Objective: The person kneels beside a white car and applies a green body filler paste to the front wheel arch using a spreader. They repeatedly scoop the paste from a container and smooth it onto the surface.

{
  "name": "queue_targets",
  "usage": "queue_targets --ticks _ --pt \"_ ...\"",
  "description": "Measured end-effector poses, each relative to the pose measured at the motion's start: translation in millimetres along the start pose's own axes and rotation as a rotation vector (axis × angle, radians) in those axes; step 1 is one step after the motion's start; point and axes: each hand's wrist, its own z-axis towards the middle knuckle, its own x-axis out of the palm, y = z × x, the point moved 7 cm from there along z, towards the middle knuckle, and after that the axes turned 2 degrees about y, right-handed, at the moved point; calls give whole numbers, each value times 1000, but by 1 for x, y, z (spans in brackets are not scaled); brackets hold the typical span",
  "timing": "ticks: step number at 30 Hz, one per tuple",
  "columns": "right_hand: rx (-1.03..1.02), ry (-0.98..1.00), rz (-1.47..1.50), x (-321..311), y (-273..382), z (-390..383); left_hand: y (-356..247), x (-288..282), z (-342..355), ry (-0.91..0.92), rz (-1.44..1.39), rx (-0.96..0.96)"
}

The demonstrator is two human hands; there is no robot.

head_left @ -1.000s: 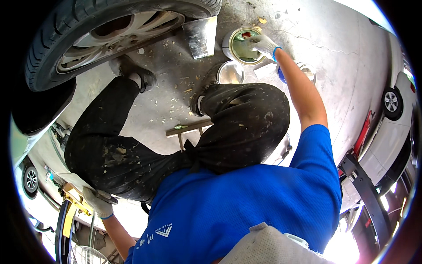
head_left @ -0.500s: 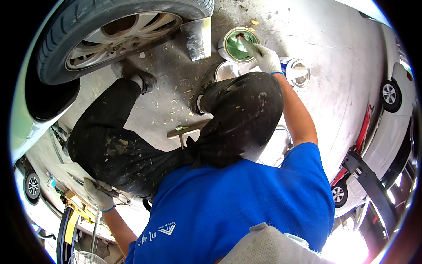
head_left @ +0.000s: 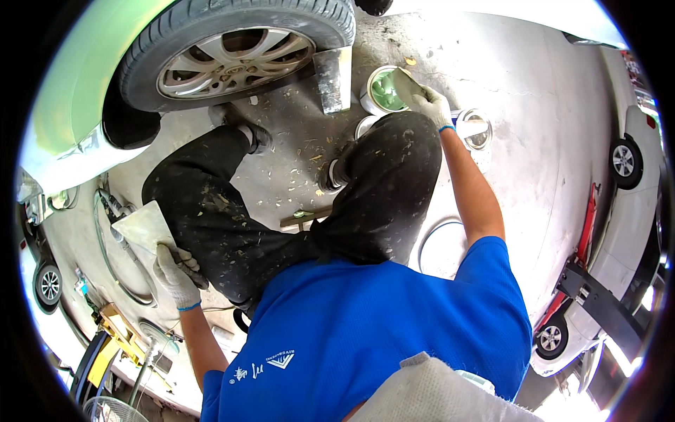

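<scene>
I am crouched on the concrete floor [head_left: 534,105] beside the pale green car's wheel [head_left: 235,53]. My right hand [head_left: 430,104], in a white work glove, reaches out ahead of my right knee, its fingers [head_left: 422,95] clamped round the handle of a putty knife [head_left: 406,83]. The blade lies on the far side of that hand, its long axis slanting up and to the left, and its tip sits over the open can of green body filler [head_left: 383,90], at or just inside the rim; I cannot tell whether it touches the paste. The can stands just beside a grey wedge-shaped block [head_left: 332,77] set against the tyre, so the right hand is the near one here by far.

My left hand [head_left: 176,276], also gloved, is well apart, down by my left thigh. Its fingers [head_left: 184,261] are closed on the lower edge of a flat, pale mixing board [head_left: 144,228], which tilts up and away to the left.

A loose round lid [head_left: 477,128] lies on the floor just right of my right wrist, and a second light round lid [head_left: 365,125] shows beside my knee. Any label on the can is too small to make out. At the right edge stands a white car [head_left: 633,162] with a red stripe low on its side.
</scene>
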Motion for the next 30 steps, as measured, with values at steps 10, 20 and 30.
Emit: queue_targets --ticks 10,20,30 --pt "536 23 569 50 -79 20 2 -9 2 -140 14 -126" --pt "58 2 -3 -25 -11 -7 -37 36 13 16 -7 -33" --pt "342 36 -72 35 -89 46 -6 13 4 -96 -75 -31"
